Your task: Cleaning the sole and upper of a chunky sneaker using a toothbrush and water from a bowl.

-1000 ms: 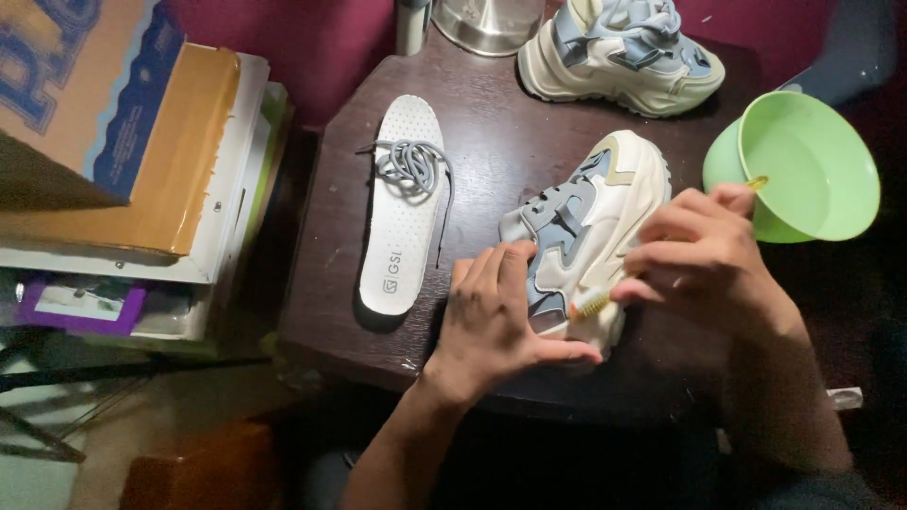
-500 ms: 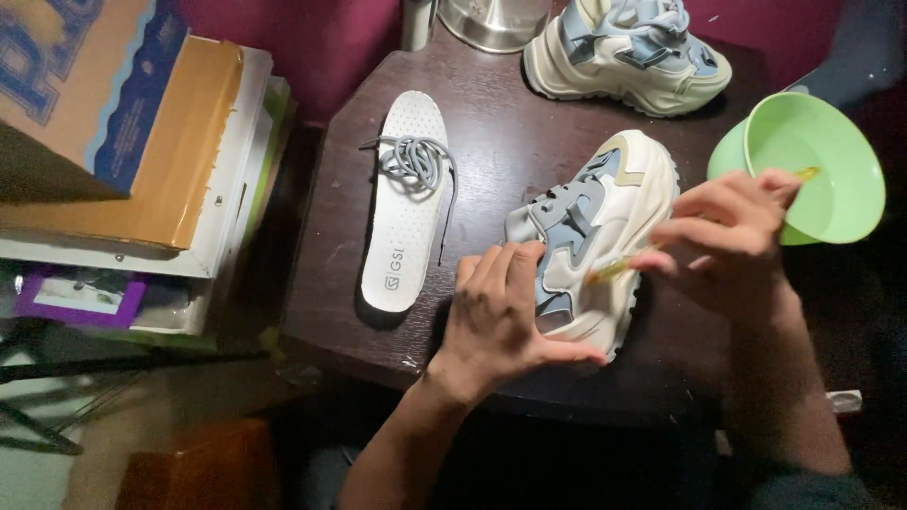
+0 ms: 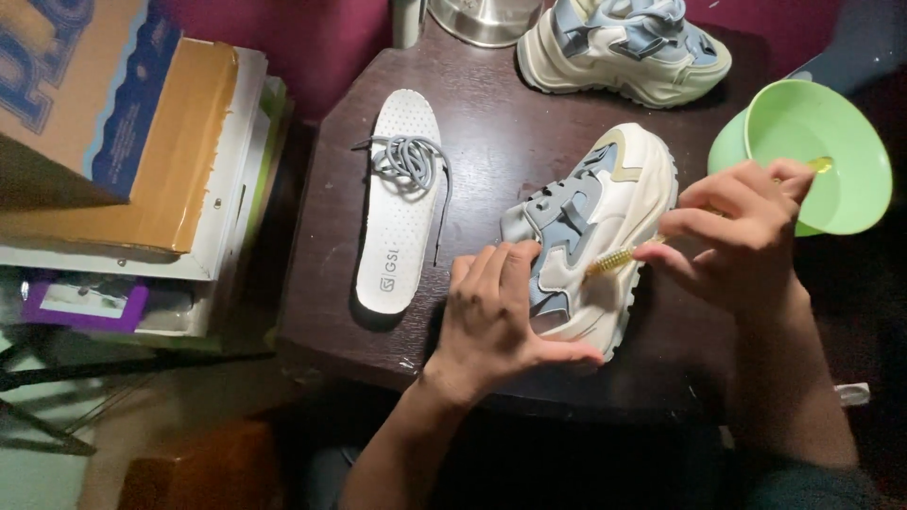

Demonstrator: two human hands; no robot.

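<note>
My left hand (image 3: 496, 316) lies flat on the heel end of the cream and blue sneaker (image 3: 590, 236), fingers spread, pinning it rather than closing round it. The sneaker sits near the front edge of the dark counter (image 3: 491, 142), its long axis running from that front edge up toward the far right corner. My right hand (image 3: 737, 241) has its grip pinched shut on a small yellow brush (image 3: 619, 257), bristle end touching the sneaker's right side just above the sole. So the shoe lies left of that grip, and the right hand is the nearer to the spot being worked. A green bowl (image 3: 822, 151) stands just beyond my right hand at the counter's right edge.
</note>
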